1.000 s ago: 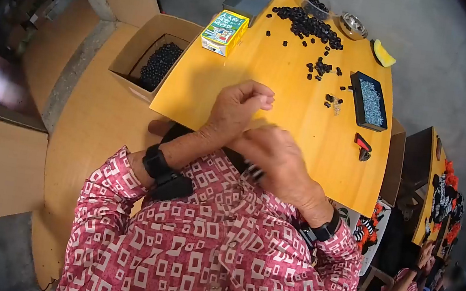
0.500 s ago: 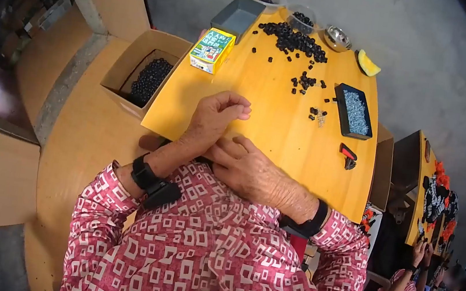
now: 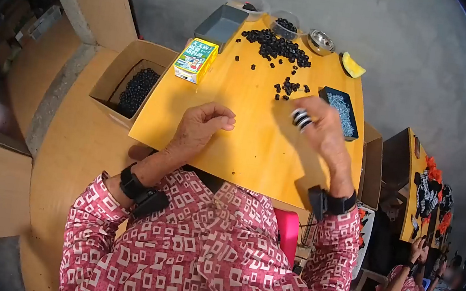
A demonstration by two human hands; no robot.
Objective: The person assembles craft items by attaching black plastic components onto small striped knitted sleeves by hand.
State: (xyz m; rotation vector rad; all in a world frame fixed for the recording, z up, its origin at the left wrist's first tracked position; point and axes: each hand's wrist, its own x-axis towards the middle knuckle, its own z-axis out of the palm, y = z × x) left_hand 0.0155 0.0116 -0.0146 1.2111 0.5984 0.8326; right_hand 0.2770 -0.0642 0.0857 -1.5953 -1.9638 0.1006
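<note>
Curling over the near part of the worktop (image 3: pixel 231 157), the left hand (image 3: pixel 192 133) has its fingers drawn in to the thumb; whether they pinch anything, I cannot tell. Farther out, the blurred right hand (image 3: pixel 327 135) bends its fingers beside a striped band (image 3: pixel 301 119), worn or gripped, I can't say. Just beyond them lie loose black pieces (image 3: pixel 289 86), with a black tray (image 3: pixel 325 93) alongside. A hasty sweep could scatter pieces or jog the tray. Earlier, both hands lay together; now they're well apart.
</note>
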